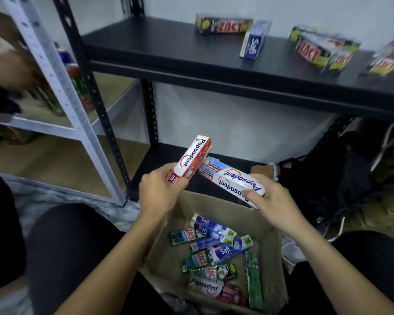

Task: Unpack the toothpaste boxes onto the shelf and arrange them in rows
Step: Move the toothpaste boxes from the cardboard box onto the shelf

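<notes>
My left hand (pixel 160 192) grips the lower end of a red and white Pepsodent box (pixel 192 156), which points up and to the right. In my right hand (pixel 268 196) is a blue and white Pepsodent box (pixel 232 178), held at its near end and pointing left. Both are raised above an open cardboard box (pixel 166 253) between my knees. Several Saft, Zact and Pepsodent boxes (pixel 216 248) lie jumbled inside it. On the black shelf (pixel 168 55) above lie a Zact box (pixel 223 25), a blue Saft box (pixel 255 42) and several more Zact boxes (pixel 321 51).
A grey metal rack (pixel 62 92) with wooden boards and blurred goods stands at the left. A black upright post (pixel 96 105) separates the two racks. A black bag (pixel 332 178) lies under the shelf at the right. My dark-clothed knees flank the cardboard box.
</notes>
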Tool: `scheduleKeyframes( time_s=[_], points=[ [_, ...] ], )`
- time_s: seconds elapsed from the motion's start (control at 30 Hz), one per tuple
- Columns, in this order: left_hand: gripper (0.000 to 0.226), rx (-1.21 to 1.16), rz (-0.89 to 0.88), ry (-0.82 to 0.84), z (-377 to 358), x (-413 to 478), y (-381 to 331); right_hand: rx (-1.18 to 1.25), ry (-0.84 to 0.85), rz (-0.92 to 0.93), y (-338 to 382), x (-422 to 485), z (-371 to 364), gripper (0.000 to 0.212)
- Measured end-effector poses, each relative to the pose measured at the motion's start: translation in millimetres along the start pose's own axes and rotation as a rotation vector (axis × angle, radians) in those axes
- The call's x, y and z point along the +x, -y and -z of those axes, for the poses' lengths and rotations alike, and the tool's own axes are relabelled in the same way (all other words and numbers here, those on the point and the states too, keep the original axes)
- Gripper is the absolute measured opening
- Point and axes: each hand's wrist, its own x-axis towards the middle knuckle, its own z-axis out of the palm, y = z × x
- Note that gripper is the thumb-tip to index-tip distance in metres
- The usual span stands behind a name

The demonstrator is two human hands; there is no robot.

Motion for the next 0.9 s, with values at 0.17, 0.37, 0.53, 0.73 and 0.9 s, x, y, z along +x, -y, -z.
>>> scheduleKeyframes(
  time_s=[0.17, 0.37, 0.53, 0.73, 0.9],
  points=[
    [0.038, 0.000, -0.146, -0.084, 61.0, 15.7, -48.5, 0.087, -0.062, 0.126, 57.3, 7.3, 29.4, 0.027],
    [0.036, -0.038, -0.283, -0.198, 130.4, 42.9, -98.6, 0.142, -0.118, 0.300, 124.1, 22.5, 67.3, 0.028],
    [0.033, 0.035, -0.333, -0.302, 164.6, 78.0, -127.8, 0.110, -0.181, 0.386, 166.0, 59.2, 83.4, 0.026],
    [0.038, 0.168, -0.296, -0.334, 175.3, 139.5, -152.6, 0.053, -0.293, 0.408, 194.8, 113.1, 78.4, 0.030],
    [0.041, 0.362, -0.186, -0.334, 150.1, 206.7, -158.3, -0.229, -0.394, 0.345, 208.9, 161.9, 53.5, 0.045]
  ],
)
